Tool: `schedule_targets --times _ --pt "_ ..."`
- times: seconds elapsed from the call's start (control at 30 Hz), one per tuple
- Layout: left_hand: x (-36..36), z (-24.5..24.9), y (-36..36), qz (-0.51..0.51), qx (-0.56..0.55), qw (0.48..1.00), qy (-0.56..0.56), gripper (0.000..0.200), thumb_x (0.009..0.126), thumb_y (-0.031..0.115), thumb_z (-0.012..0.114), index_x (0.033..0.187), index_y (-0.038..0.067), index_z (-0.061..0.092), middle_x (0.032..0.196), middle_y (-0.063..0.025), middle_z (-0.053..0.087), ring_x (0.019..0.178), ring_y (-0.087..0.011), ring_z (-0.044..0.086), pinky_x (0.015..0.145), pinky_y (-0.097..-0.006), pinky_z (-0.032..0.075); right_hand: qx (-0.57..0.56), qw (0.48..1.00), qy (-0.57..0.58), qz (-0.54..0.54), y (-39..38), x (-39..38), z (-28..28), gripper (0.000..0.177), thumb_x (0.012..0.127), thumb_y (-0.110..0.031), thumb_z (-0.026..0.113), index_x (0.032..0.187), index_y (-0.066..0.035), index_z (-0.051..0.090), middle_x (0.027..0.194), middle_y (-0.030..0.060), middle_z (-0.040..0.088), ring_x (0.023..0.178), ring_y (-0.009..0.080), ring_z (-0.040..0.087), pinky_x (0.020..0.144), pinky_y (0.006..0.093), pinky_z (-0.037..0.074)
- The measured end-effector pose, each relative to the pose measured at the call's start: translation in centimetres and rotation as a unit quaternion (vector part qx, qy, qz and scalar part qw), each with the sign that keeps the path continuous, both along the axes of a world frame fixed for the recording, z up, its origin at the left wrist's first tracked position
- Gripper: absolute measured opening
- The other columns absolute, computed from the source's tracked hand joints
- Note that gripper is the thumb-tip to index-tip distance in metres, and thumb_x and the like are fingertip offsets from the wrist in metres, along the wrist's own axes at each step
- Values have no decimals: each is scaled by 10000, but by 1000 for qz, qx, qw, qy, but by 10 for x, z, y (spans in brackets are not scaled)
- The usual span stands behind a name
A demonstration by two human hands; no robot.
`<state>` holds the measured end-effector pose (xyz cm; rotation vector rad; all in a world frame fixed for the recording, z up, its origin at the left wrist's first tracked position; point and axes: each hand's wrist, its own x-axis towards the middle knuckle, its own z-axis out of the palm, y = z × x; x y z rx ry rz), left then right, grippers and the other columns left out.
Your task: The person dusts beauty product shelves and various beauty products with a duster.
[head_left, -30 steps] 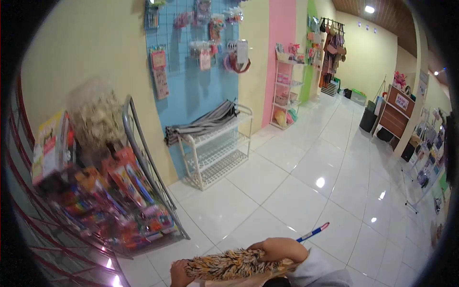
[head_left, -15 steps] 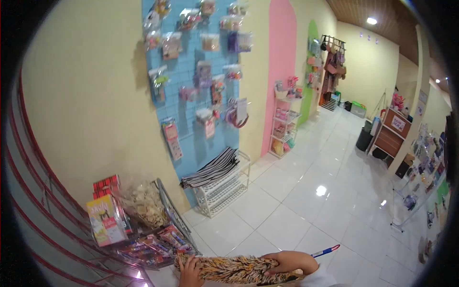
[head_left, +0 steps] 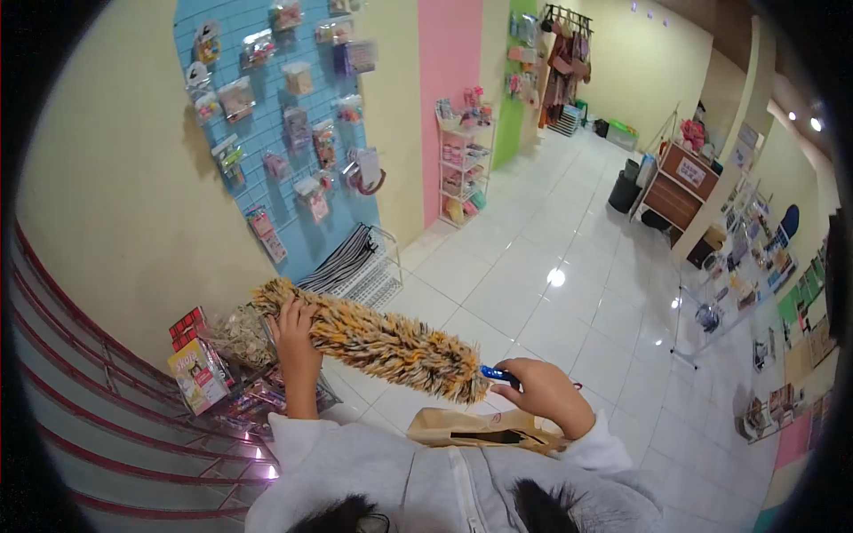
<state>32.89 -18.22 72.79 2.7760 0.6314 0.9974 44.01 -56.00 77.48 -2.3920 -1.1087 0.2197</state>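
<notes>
A fluffy duster (head_left: 386,346) with brown, yellow and black fibres stretches across in front of me, tilted down toward the right. My right hand (head_left: 544,393) is wrapped round its blue handle (head_left: 499,374). Near the far left end, my left hand (head_left: 295,342) grips the fluffy head, its fingers over the fibres and the thumb hidden. Below the duster, a beige bag (head_left: 435,425) hangs against my grey jacket.
A rack (head_left: 251,404) with packaged goods stands at lower left, beside a red railing (head_left: 107,391). Behind are a white wire rack (head_left: 373,286) with striped cloth, a blue panel (head_left: 267,169) of hanging packets and a small shelf (head_left: 464,173). Display stands (head_left: 711,293) line the right.
The duster has risen into fuller view, and its blue handle now shows in my right hand, which earlier lay on the fibres. The view has tipped downward and shifted right.
</notes>
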Motion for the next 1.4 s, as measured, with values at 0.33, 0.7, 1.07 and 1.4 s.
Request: schedule_targets --times 0.33,0.7,1.07,1.4 --pt "65 -10 -24 -8 -19 999 25 551 578 -181 596 1039 122 587 1246 -55 517 1317 -269 362 1133 -548 148 -58 993 39 -99 -44 47 -21 334 850 -397 608 862 -65 640 703 126 637 671 331 613 610 422 472" --pt "235 -42 18 -84 -93 989 -76 543 794 -24 533 1320 71 437 1435 -186 302 1315 -392 309 1058 -480 306 -58 961 -50 -267 -61 169 -15 344 866 -387 594 819 -48 624 671 152 617 639 359 594 582 440 449" --pt "442 -47 56 -179 -117 973 -82 629 674 -202 367 1243 27 505 1422 -213 309 1321 -401 308 1112 -449 253 12 843 -180 -507 -51 317 -15 274 868 -325 616 823 -55 624 616 130 605 570 335 590 523 417 433" --pt "586 -44 43 -290 -183 938 -53 671 656 -208 367 1260 59 480 1428 -186 308 1269 -369 406 1032 -410 385 206 742 -142 -622 -47 462 -41 273 926 -312 554 929 -41 585 579 66 496 517 188 463 501 344 354"
